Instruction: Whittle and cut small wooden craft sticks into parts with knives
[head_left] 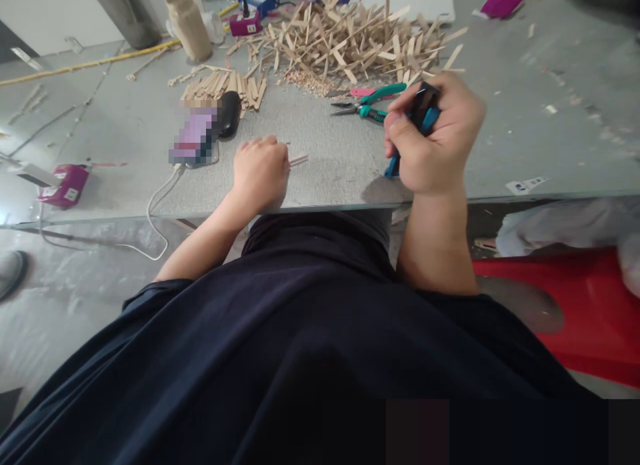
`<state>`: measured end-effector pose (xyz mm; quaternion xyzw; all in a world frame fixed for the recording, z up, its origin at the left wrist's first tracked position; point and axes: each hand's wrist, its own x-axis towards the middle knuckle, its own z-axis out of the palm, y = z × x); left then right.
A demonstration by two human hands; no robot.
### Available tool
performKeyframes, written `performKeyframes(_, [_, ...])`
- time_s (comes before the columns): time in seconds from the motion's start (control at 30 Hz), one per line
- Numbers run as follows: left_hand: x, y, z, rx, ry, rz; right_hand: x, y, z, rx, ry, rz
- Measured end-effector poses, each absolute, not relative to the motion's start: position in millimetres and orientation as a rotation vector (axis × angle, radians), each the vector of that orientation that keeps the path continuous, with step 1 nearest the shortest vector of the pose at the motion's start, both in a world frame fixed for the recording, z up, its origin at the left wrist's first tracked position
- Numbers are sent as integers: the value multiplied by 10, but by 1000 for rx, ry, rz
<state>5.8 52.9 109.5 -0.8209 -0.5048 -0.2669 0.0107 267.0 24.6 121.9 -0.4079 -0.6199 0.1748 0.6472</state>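
stick (pixel 299 161): pinched at left fingertips, low over table (pixel 505 151), near front edge.
left hand (pixel 260 173): fingers curled, grasped stick.
right hand (pixel 433 141): clenched around tool (pixel 424 110), just right of stick.
pliers (pixel 369 103): lay beyond tool.
pile (pixel 350 41): sticks heaped farther back.

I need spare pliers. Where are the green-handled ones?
Head view: the green-handled pliers lie on the table, just left of the right hand, in front of the pile of wooden sticks.
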Motion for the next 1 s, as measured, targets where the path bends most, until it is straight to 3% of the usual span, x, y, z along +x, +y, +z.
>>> performKeyframes(0.2, [-20, 391, 1090, -2631, -1701, -1127, 2649, 218, 1190, -913, -1464, 470])
performKeyframes(0.33, [-91, 169, 1062, -2669, -1912, -1009, 2597, 243, 1234, -909, -1822, 604])
performKeyframes(0.53, [-86, 169, 897, -2526, -1896, -988, 2369, 264, 1303, -1260, -2593, 248])
performKeyframes(0.73, [-123, 194, 731, -2555, -1721, -1225, 2177, 263, 1208, -1317, -2590, 145])
performKeyframes(1.0, [-51, 127, 904, -2639, -1754, -1044, 2206, 316, 1156, -1286, -2589, 102])
